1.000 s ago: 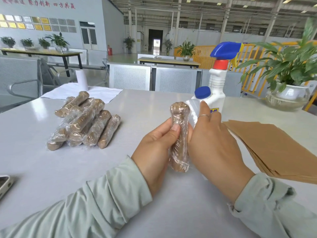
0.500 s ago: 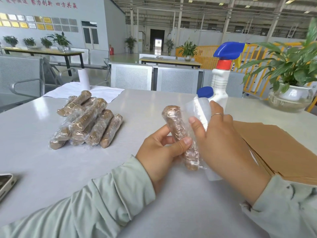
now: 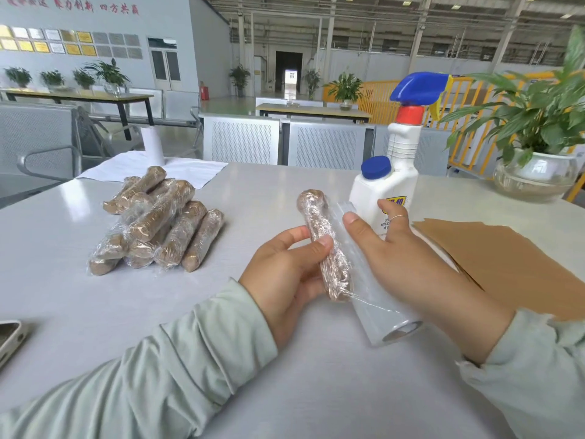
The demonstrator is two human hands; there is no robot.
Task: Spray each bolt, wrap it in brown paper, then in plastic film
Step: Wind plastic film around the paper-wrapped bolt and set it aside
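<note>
My left hand (image 3: 286, 274) is shut on a bolt wrapped in brown paper and plastic film (image 3: 323, 239), held nearly upright over the table. Just to its right, my right hand (image 3: 408, 264) grips the roll of plastic film (image 3: 376, 305), which lies slanted with its open core end toward me. A strip of film still joins the roll to the bolt. A pile of several wrapped bolts (image 3: 158, 220) lies to the left. The white spray bottle (image 3: 395, 172) with a blue trigger stands behind my right hand. A stack of brown paper sheets (image 3: 506, 261) lies at the right.
A potted plant in a glass bowl (image 3: 535, 172) stands at the far right. A white cloth with a white roll (image 3: 152, 153) lies at the table's far left edge. A phone (image 3: 9, 337) pokes in at the left edge. Metal benches stand beyond the grey table (image 3: 95, 312).
The two hands have drawn apart: the roll has moved right and down away from the bolt, stretching film between them. The bolt has tilted slightly and sits lower.
</note>
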